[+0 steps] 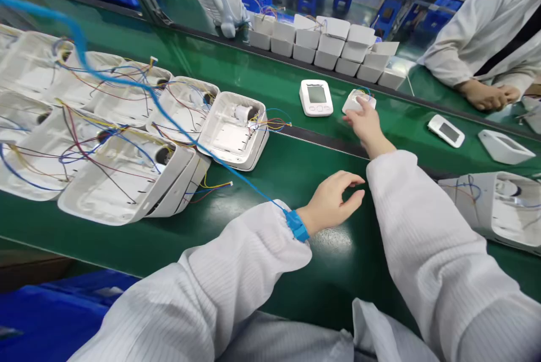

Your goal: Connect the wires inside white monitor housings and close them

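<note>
My left hand (333, 204) hovers over the green work surface with its fingers apart and nothing in them. A blue wrist strap (297, 225) with a coiled blue cord is around that wrist. My right hand (366, 123) reaches forward to a small white plastic casing (351, 102) with thin wires, which lies on the green belt. Its fingers are spread at the casing's near edge and partly cover it; no firm grip shows. Left of this casing lies a white monitor unit with a grey screen (316, 97), untouched.
White housings with motors and loose wires (234, 133) stand in stacks at the left. Another housing (515, 210) is at the right. Two white screen units (447, 130) lie on the belt. White boxes (329, 43) line the far edge. A co-worker's hands (486, 95) rest opposite.
</note>
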Action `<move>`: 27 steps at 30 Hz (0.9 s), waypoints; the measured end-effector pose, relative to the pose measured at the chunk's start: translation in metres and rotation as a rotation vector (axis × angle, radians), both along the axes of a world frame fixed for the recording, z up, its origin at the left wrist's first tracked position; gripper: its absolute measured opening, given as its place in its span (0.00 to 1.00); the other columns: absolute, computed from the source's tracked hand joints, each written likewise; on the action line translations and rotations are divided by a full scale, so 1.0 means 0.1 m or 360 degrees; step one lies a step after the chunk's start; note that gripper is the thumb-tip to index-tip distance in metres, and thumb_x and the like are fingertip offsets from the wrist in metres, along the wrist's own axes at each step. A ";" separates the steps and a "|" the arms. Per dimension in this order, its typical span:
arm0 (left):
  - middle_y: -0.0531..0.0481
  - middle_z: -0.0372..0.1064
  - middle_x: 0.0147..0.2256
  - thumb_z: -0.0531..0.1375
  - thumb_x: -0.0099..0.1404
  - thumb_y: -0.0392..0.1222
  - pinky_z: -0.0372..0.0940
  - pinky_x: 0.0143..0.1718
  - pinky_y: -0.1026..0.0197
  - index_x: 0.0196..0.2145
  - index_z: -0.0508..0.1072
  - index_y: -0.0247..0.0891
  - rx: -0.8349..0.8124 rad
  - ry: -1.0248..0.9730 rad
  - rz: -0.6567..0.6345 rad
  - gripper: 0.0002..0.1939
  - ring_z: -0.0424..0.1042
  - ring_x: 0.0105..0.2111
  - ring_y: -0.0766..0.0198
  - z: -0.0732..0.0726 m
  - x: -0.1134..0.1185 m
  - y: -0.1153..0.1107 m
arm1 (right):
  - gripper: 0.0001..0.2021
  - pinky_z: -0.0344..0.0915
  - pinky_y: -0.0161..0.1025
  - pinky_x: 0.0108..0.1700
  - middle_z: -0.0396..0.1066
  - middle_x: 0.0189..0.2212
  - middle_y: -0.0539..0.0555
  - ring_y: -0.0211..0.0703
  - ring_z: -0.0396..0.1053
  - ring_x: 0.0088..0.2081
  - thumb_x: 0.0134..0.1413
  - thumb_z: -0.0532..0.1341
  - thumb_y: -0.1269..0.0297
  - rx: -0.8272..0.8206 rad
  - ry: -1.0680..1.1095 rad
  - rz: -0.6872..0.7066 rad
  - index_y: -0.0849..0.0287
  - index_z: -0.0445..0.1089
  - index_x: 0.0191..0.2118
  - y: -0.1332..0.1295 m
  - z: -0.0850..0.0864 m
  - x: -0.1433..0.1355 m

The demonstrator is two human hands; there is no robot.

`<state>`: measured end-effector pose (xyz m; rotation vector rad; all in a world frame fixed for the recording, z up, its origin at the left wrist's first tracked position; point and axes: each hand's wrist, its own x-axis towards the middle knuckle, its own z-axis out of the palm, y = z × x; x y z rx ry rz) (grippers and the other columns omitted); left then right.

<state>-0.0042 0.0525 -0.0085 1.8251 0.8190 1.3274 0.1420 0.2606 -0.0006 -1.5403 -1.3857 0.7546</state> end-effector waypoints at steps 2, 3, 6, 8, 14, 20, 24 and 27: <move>0.46 0.73 0.39 0.57 0.68 0.39 0.71 0.46 0.56 0.42 0.73 0.36 -0.0031 0.0000 -0.0029 0.08 0.72 0.40 0.61 -0.01 0.01 0.01 | 0.34 0.70 0.53 0.54 0.75 0.30 0.50 0.49 0.75 0.39 0.49 0.61 0.71 0.0066 -0.0306 -0.0109 0.61 0.61 0.65 0.18 -0.07 0.12; 0.46 0.73 0.39 0.57 0.68 0.39 0.71 0.46 0.56 0.42 0.73 0.36 -0.0034 -0.0005 -0.0037 0.07 0.72 0.40 0.62 -0.01 0.01 0.02 | 0.33 0.69 0.52 0.55 0.75 0.29 0.49 0.49 0.75 0.39 0.48 0.61 0.71 0.0104 -0.0385 -0.0135 0.61 0.62 0.63 0.22 -0.12 0.18; 0.46 0.74 0.39 0.57 0.68 0.39 0.71 0.46 0.56 0.41 0.73 0.36 -0.0015 -0.0024 -0.0039 0.07 0.72 0.41 0.61 -0.02 0.02 0.03 | 0.25 0.69 0.50 0.53 0.75 0.28 0.49 0.47 0.76 0.38 0.50 0.60 0.70 0.0182 -0.0414 -0.0133 0.60 0.67 0.56 0.23 -0.22 0.28; 0.46 0.74 0.39 0.57 0.68 0.39 0.70 0.46 0.56 0.41 0.73 0.36 -0.0017 -0.0025 -0.0025 0.07 0.73 0.41 0.61 -0.02 0.03 0.04 | 0.16 0.70 0.48 0.50 0.75 0.28 0.50 0.46 0.76 0.36 0.52 0.60 0.68 0.0280 -0.0419 -0.0143 0.60 0.69 0.48 0.16 -0.23 0.27; 0.46 0.74 0.39 0.56 0.70 0.42 0.69 0.49 0.54 0.40 0.73 0.38 -0.0022 -0.0076 0.0113 0.08 0.73 0.42 0.60 0.04 -0.01 0.06 | 0.12 0.70 0.41 0.32 0.72 0.23 0.51 0.43 0.72 0.24 0.59 0.59 0.54 0.0459 -0.0076 -0.0210 0.57 0.66 0.31 -0.44 -0.08 0.14; 0.39 0.67 0.53 0.52 0.74 0.45 0.60 0.62 0.49 0.53 0.67 0.37 0.0093 -0.0173 0.0725 0.15 0.65 0.57 0.56 0.06 -0.07 0.07 | 0.18 0.63 0.39 0.28 0.62 0.13 0.46 0.38 0.60 0.18 0.59 0.60 0.52 0.0463 -0.0075 0.0103 0.55 0.67 0.21 -1.41 -0.02 0.50; 0.36 0.60 0.61 0.53 0.72 0.44 0.56 0.65 0.41 0.56 0.67 0.37 0.0023 0.0331 0.0463 0.17 0.59 0.63 0.49 -0.03 -0.02 0.06 | 0.14 0.59 0.37 0.25 0.61 0.13 0.45 0.37 0.58 0.17 0.60 0.60 0.53 0.0440 0.0085 0.0042 0.56 0.73 0.29 -1.72 -0.04 0.71; 0.35 0.57 0.64 0.54 0.69 0.40 0.56 0.65 0.41 0.58 0.66 0.36 -0.0021 0.0625 0.0177 0.21 0.57 0.66 0.47 -0.05 0.02 0.06 | 0.13 0.65 0.38 0.30 0.69 0.20 0.48 0.39 0.67 0.23 0.59 0.60 0.53 0.0468 -0.0051 -0.0119 0.57 0.75 0.34 -1.58 -0.05 0.84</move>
